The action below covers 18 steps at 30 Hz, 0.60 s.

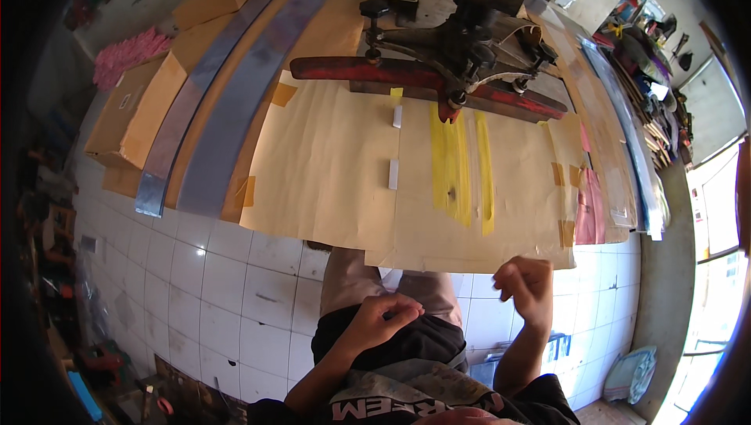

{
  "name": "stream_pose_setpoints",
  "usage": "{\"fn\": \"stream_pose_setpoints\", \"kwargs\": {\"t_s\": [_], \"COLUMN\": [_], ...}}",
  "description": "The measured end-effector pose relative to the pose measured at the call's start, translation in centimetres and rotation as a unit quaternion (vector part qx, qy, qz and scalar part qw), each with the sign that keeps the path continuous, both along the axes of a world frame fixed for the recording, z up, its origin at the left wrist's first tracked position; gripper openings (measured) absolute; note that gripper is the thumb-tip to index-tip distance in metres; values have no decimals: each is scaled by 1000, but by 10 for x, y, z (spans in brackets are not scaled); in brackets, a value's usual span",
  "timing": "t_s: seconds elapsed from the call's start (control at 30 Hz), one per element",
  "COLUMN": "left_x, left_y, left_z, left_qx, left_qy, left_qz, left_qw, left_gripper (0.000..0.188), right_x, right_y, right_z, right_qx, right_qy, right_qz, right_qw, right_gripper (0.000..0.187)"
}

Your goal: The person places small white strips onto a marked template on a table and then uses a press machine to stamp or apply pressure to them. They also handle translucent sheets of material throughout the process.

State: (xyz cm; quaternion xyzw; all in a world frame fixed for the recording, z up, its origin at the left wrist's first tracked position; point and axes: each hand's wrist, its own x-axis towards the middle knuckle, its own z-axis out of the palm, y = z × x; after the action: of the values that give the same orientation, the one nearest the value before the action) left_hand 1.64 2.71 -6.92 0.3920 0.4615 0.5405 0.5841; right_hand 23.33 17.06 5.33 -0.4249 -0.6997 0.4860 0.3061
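Observation:
Both my hands are in the air, short of the front edge of a tan paper sheet (328,167) taped onto the table. My left hand (383,321) is above my lap, its thumb and fingertips drawn together; anything between them is too small to make out. To the right, my right hand (528,288) is raised near the sheet's front corner with its fingers curled in, and whatever they may hold is hidden. Yellow strips (451,167) run along the sheet. Two small white pieces (393,174) lie left of them.
A machine with a dark red bar (368,69) overhangs the sheet's far side. Long grey-blue strips (238,112) and a cardboard box (137,108) lie at left. Pink material (591,210) sits by the right edge. White floor tiles (235,284) show below the table.

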Motion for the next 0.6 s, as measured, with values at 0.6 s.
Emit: {"fn": "stream_pose_setpoints", "kwargs": {"t_s": [0.6], "left_x": [21], "left_y": [17], "left_z": [20], "left_qx": [102], "left_qy": [-16], "left_qz": [-184], "left_qw": [978], "left_gripper": [18], "right_x": [7], "right_y": [-18], "right_z": [-17], "right_qx": [-103], "right_qy": [-38], "right_qz": [89], "right_qw": [990], "right_gripper": [24]}}
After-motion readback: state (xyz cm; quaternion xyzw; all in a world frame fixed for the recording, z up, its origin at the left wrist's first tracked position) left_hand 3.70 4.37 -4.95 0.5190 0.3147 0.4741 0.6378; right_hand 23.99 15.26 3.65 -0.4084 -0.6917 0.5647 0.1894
